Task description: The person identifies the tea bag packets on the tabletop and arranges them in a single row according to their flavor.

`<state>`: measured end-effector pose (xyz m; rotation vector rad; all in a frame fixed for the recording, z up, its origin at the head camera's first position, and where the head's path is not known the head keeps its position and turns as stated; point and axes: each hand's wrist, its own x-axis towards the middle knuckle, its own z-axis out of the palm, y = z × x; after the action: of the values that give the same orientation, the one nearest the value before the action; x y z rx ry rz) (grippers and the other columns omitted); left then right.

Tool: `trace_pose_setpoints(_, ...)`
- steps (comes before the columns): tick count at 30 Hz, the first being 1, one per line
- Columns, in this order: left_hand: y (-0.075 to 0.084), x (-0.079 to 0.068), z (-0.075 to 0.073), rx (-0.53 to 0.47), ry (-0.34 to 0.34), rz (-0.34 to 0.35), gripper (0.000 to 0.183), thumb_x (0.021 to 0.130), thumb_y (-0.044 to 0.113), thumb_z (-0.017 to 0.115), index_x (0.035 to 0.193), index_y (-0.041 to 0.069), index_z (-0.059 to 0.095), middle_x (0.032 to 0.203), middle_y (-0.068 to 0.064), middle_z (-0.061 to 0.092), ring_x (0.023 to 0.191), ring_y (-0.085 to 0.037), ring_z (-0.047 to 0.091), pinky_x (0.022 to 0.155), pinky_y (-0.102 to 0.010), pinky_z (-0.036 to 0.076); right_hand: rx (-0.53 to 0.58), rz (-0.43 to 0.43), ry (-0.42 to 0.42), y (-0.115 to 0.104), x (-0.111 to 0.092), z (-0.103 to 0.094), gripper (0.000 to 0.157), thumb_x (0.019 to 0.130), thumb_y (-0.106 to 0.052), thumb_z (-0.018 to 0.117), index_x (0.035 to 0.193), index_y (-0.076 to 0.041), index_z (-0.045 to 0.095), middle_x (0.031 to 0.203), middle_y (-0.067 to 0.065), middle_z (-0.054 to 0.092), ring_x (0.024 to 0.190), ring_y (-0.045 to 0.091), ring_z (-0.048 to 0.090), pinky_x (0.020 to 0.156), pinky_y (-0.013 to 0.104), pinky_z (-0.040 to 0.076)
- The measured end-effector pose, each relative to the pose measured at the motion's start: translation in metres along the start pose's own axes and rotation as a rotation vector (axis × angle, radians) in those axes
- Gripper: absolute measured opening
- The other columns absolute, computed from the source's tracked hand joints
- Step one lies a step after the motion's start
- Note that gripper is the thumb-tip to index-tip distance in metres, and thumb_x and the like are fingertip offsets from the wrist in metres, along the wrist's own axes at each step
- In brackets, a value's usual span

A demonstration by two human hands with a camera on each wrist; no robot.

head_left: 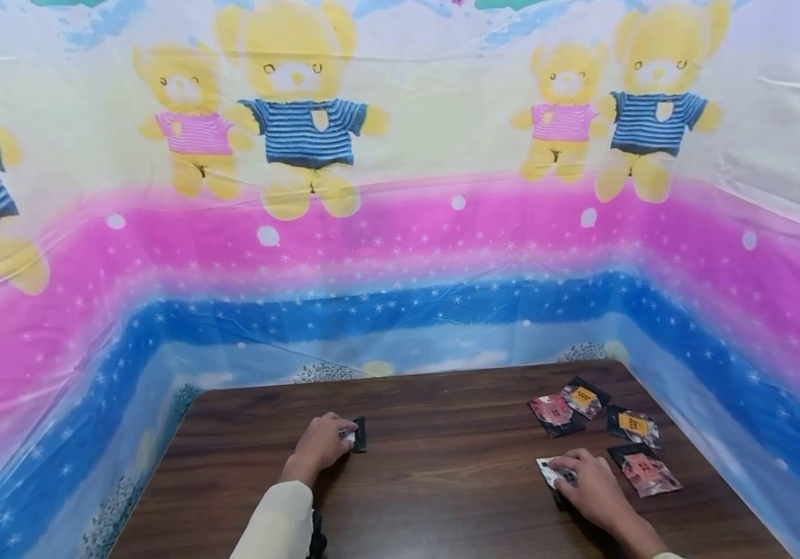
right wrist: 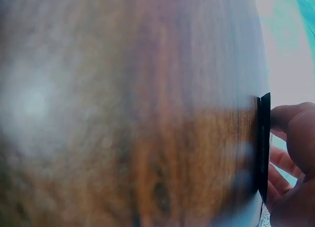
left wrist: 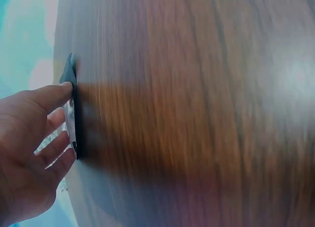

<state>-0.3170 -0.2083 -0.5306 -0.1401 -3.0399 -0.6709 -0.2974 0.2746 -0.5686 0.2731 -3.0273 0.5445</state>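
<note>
Pinching a black-and-white packet [head_left: 361,437] in the left grip [head_left: 319,445], low at the wood-grain counter [head_left: 434,473], left of its middle; pinching a second packet [head_left: 545,469] in the right grip [head_left: 591,483], farther right, near two red-labelled packets [head_left: 647,473] and two orange-labelled packets [head_left: 634,426] lying toward the counter's right edge.

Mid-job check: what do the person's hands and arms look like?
The left hand and right hand are bare, no gloves. The left sleeve is plain cream, with an unclear black item beside it; only a pale right sleeve edge shows.
</note>
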Motion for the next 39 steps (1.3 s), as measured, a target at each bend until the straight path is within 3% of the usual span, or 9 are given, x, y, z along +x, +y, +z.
trace_pose_setpoints(11, -0.024, -0.009, -0.02, 0.012, -0.005, -0.034, 0.03, 0.095, 0.012, 0.069, 0.125, 0.013, 0.074, 0.129, -0.019, 0.062, 0.117, -0.041, 0.058, 0.094, -0.056, 0.052, -0.012, 0.007, -0.013, -0.001, 0.001, -0.002, 0.025, 0.086, -0.021, 0.079, 0.111, -0.024, 0.077, 0.117, 0.01, 0.067, 0.1, 0.032, 0.063, 0.085, 0.055, 0.049)
trace_pose_setpoints(21, -0.05, -0.012, -0.029, 0.025, -0.029, -0.069, 0.03, 0.095, 0.009, 0.066, 0.125, 0.011, 0.073, 0.132, -0.024, 0.06, 0.12, -0.046, 0.056, 0.095, -0.057, 0.051, -0.009, 0.005, -0.008, -0.001, -0.001, -0.002, 0.025, 0.086, -0.021, 0.079, 0.111, -0.024, 0.077, 0.117, 0.011, 0.067, 0.1, 0.032, 0.063, 0.084, 0.055, 0.05)
trace_pose_setpoints(31, -0.052, -0.015, -0.032, 0.001, -0.011, -0.099, 0.031, 0.094, 0.006, 0.065, 0.124, 0.008, 0.073, 0.132, -0.025, 0.059, 0.12, -0.046, 0.055, 0.096, -0.058, 0.05, 0.004, 0.011, -0.005, 0.0, -0.001, -0.002, 0.025, 0.086, -0.021, 0.079, 0.111, -0.023, 0.077, 0.117, 0.011, 0.067, 0.099, 0.032, 0.062, 0.084, 0.056, 0.049)
trace_pose_setpoints(39, -0.051, -0.014, -0.03, 0.04, -0.011, -0.104, 0.034, 0.092, 0.005, 0.065, 0.125, 0.009, 0.073, 0.132, -0.024, 0.059, 0.118, -0.044, 0.057, 0.094, -0.057, 0.051, -0.014, 0.008, -0.01, -0.001, 0.002, -0.002, 0.025, 0.087, -0.022, 0.078, 0.112, -0.023, 0.077, 0.118, 0.012, 0.067, 0.1, 0.033, 0.063, 0.084, 0.056, 0.05)
